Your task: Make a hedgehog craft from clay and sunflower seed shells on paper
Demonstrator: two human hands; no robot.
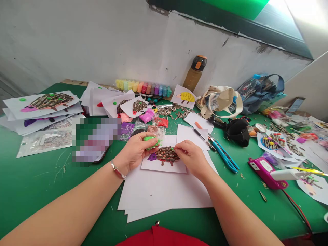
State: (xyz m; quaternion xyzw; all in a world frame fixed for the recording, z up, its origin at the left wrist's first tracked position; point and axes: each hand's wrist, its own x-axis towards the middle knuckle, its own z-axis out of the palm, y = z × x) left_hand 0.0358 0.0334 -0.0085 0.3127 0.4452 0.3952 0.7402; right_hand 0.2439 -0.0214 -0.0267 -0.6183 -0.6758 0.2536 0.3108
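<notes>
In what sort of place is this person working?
Probably a craft workroom or classroom, though the room is only partly visible: hedgehog pictures, a row of coloured packets and loose seeds lie on the green table.

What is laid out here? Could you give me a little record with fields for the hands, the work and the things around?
Left hand: holds a lump of green clay
Right hand: pinched closed at the picture's tail end; anything held is too small to tell
Picture: hedgehog with purple face, seed-covered back
Under it: white paper on a green table
Beside right hand: blue cutter, pen
Behind: loose seeds, bottle
</notes>
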